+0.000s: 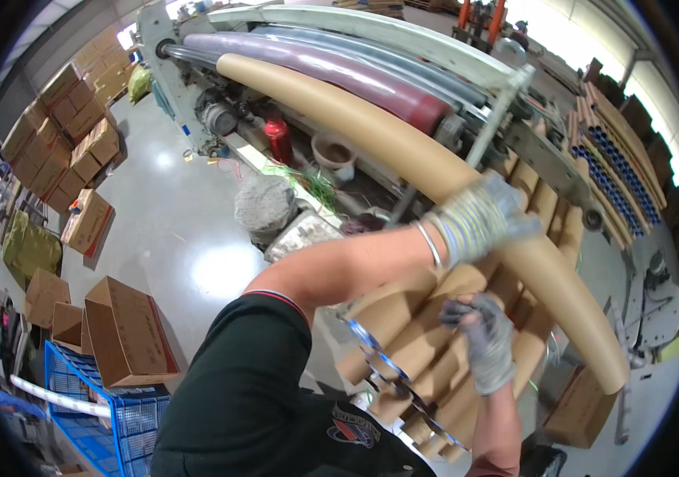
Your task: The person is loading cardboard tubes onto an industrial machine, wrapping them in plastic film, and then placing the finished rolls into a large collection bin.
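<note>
Glossy grey floor [172, 230] catches a bright patch of light on the left side of the workshop, with square-edged cardboard cartons [61, 143] stacked along its far edge. Nearer, a crinkled olive sack [29, 246] slumps beside an open carton [129, 334] with flat, stiff walls, and a blue wire-mesh crate [137, 433] has a smooth white tube [61, 395] across it. Right of these, a lumpy grey bundle [266, 205] sits on the floor close to a pale-framed machine [161, 87], which carries a shiny maroon roller [355, 75]. Alongside that roller runs the long brown roll [415, 159], smooth and matte, its far end around a metal shaft [192, 54], its body slanting down to the lower right. The left hand [483, 221], in a striped knit glove, is over the middle of this roll; motion blur hides its fingers, so I cannot tell whether it grips. Below and nearly level with it, the right hand [483, 342], in a grey knit glove, has its fingers curled in front of a heap of brown rolls [427, 342]; I cannot tell whether anything is inside them. As for obstructions, the bare left forearm hides part of the heap, the heap fills the space beneath the long roll, and a carton [582, 409] stands by the roll's near end, with a stack of slim tubes [618, 167] farther right
</note>
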Demonstrator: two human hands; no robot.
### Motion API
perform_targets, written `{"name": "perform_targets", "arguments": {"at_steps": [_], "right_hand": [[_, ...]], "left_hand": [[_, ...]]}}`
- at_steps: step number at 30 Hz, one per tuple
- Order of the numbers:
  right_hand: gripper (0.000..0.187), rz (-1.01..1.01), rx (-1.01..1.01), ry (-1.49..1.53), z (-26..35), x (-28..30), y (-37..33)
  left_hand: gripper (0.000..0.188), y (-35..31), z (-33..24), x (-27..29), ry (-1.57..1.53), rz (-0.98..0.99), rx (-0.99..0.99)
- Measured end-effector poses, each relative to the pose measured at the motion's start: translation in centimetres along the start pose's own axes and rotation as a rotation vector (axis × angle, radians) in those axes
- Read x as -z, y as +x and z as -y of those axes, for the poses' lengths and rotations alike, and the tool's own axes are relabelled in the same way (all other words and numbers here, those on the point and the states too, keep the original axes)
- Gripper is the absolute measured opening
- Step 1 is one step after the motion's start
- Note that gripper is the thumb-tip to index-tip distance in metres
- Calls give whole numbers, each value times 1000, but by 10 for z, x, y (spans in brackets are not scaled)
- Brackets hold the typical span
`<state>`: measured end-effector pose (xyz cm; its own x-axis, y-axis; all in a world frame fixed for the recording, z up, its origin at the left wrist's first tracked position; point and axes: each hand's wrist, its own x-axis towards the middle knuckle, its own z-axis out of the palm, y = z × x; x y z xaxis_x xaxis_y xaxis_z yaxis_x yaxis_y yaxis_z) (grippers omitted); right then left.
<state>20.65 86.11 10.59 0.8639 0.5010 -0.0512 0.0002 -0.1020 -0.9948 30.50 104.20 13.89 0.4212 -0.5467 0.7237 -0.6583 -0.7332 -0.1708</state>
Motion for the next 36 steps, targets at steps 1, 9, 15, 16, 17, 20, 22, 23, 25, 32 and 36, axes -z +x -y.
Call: {"name": "perform_targets", "arguments": {"at_steps": [1, 9, 15, 16, 17, 20, 22, 23, 25, 32, 36], "right_hand": [[31, -61, 427, -521, 38, -21, 9], [79, -438, 682, -1612, 79, -150, 208], [93, -229, -25, -1706, 125, -328, 354], [93, -251, 31, -1773, 120, -341, 376], [96, -229, 39, -1741, 125, -364, 395], [100, -157, -26, -1585, 119, -388, 457], [103, -298, 359, -1523, 91, -399, 492], [103, -281, 372, -1499, 93, -418, 510], [103, -180, -2, -1478, 122, -452, 523], [88, -26, 105, -1573, 159, -628, 629], [84, -130, 173, -1620, 161, -711, 688]], "left_hand": [[61, -19, 39, 30, -81, 172, 118], [81, -311, 239, 155, 441, 140, 914], [61, -582, 132, 211, -19, 655, 1572], [58, -608, 109, 231, -127, 848, 1788], [57, -646, 81, 246, -148, 943, 1871], [59, -692, 37, 297, -228, 960, 2102], [62, -715, 27, 318, -234, 878, 2269], [64, -727, 30, 326, -255, 800, 2400], [66, -754, 48, 325, -214, 690, 2465], [67, -843, 155, 303, -463, 103, 2454], [67, -844, 231, 340, -506, 131, 2463]]}}
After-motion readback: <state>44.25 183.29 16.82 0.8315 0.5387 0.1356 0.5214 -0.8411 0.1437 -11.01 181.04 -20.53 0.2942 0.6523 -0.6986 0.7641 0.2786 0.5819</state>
